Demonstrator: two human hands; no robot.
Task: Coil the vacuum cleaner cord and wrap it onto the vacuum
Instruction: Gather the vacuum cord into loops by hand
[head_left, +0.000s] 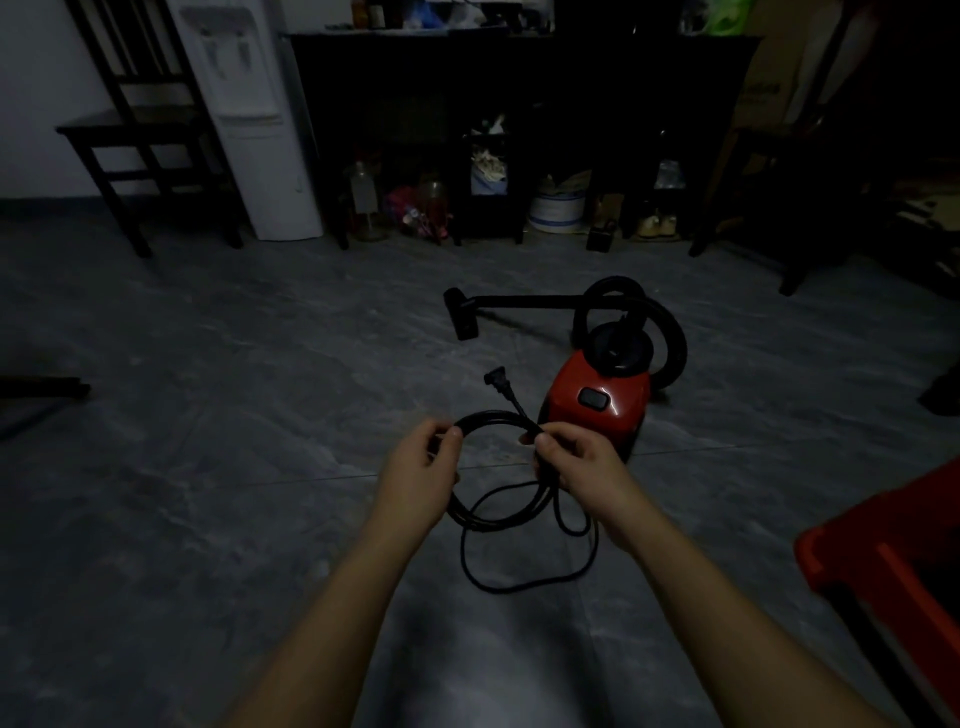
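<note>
A small red vacuum cleaner (597, 402) with a black top stands on the grey floor, its black hose (670, 338) looped behind it and its wand (519, 301) lying to the left. The black cord (493, 514) is gathered in several loops held between my hands, in front of the vacuum. My left hand (421, 470) grips the left side of the coil. My right hand (576, 460) pinches the cord just below the plug (498, 384), which sticks up. One loose loop hangs lower, down toward the floor.
A dark chair (135, 130) and a white water dispenser (249, 119) stand at the back left. A dark sideboard (519, 104) with clutter under it lines the back wall. A red plastic crate (883, 561) sits at my right, and another dark chair (810, 171) at the back right.
</note>
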